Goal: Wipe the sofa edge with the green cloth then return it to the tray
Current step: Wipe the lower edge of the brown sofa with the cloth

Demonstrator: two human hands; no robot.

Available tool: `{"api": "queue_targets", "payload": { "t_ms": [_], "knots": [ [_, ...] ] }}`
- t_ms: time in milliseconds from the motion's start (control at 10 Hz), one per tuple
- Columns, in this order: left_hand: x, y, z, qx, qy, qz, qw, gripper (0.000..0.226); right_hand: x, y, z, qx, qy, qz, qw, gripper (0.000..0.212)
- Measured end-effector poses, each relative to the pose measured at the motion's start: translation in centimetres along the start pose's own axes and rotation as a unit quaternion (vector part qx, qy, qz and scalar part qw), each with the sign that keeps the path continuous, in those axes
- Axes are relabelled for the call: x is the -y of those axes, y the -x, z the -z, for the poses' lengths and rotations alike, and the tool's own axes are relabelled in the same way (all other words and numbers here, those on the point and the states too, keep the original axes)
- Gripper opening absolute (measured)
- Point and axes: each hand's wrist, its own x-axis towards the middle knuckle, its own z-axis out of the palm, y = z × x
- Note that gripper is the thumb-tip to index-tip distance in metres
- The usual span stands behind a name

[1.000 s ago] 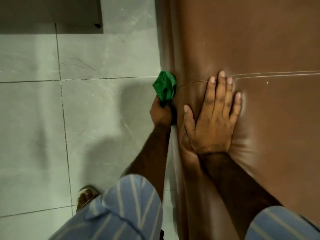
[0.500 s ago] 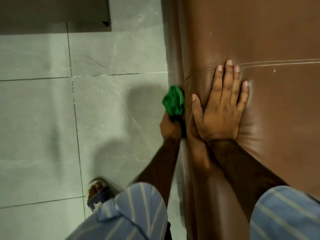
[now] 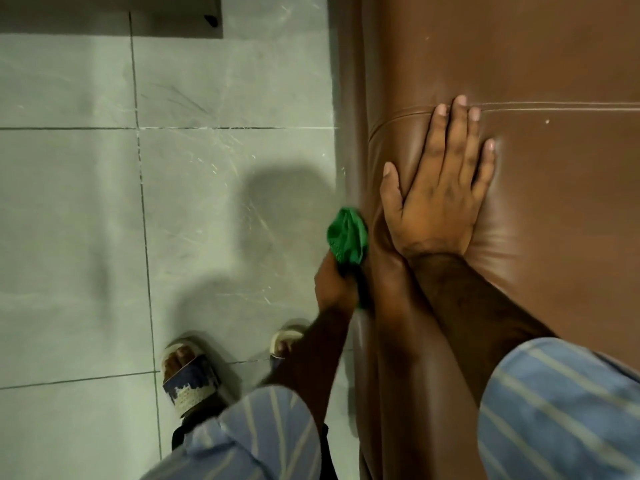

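My left hand [image 3: 334, 284] is closed around a bunched green cloth [image 3: 347, 235], which presses against the vertical side edge of the brown leather sofa [image 3: 540, 57]. The cloth sticks out above my fist, just left of the sofa's rounded corner. My right hand [image 3: 440, 188] lies flat and open on the sofa's top surface, fingers spread, fingertips touching a stitched seam [image 3: 554, 105]. No tray is in view.
Grey floor tiles [image 3: 225, 81] fill the left side. My two sandalled feet [image 3: 188, 372] stand on the floor near the sofa's base. A dark piece of furniture with a black foot [image 3: 211, 20] sits at the top left.
My left hand has dragged the green cloth down along the sofa's side edge, towards me. The right hand has stayed pressed flat on the same spot of the leather.
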Motion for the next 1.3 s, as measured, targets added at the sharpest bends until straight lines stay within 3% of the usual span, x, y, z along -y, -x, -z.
{"api": "queue_targets", "payload": {
  "t_ms": [200, 300, 400, 500, 600, 700, 800, 900, 1000, 1100, 1200, 1300],
  "knots": [
    [9.8, 9.3, 1.0, 0.101, 0.008, 0.051, 0.994, 0.018, 0.0, 0.0, 0.0, -0.001, -0.002, 0.001, 1.0, 0.079],
    [7.7, 5.4, 0.1, 0.102, -0.061, 0.094, 0.988, 0.013, -0.1, 0.0, -0.2, -0.005, -0.001, 0.0, 1.0, 0.079],
    [4.2, 1.8, -0.8, 0.046, -0.078, 0.113, 0.989, 0.025, -0.1, 0.1, -0.3, -0.011, -0.005, 0.0, 1.0, 0.079],
    [4.7, 4.2, -0.7, 0.015, 0.06, 0.072, 0.995, 0.032, -0.1, 0.0, -0.2, -0.007, -0.002, -0.002, 1.0, 0.078],
    [9.0, 10.0, -0.5, 0.037, 0.131, 0.074, 0.988, 0.028, -0.1, 0.0, -0.1, -0.009, 0.001, -0.002, 1.0, 0.079],
    [12.3, 11.4, -0.7, 0.06, 0.081, 0.11, 0.989, 0.017, 0.0, 0.0, -0.4, -0.018, -0.005, -0.002, 1.0, 0.078],
    [10.5, 7.0, -1.8, 0.047, 0.004, 0.148, 0.988, 0.023, -0.1, 0.0, -0.4, -0.018, -0.001, -0.002, 1.0, 0.078],
    [5.1, 1.1, -2.7, -0.015, 0.028, 0.118, 0.993, 0.023, 0.0, 0.1, -0.5, -0.018, -0.002, 0.001, 1.0, 0.078],
    [1.9, 0.8, -2.9, -0.049, 0.154, 0.076, 0.984, 0.034, -0.1, 0.0, -0.4, -0.016, -0.004, 0.001, 1.0, 0.078],
    [4.4, 4.5, -1.7, 0.007, 0.23, 0.083, 0.97, 0.03, -0.1, 0.0, -0.4, -0.018, -0.005, 0.003, 1.0, 0.077],
    [6.2, 5.9, 0.2, 0.057, 0.101, 0.124, 0.986, 0.021, -0.2, 0.0, -0.5, -0.022, -0.005, 0.0, 1.0, 0.077],
    [3.6, 1.8, 0.1, 0.073, -0.091, 0.127, 0.985, 0.023, -0.2, 0.1, -0.5, -0.016, -0.009, 0.001, 1.0, 0.078]
  ]
}}
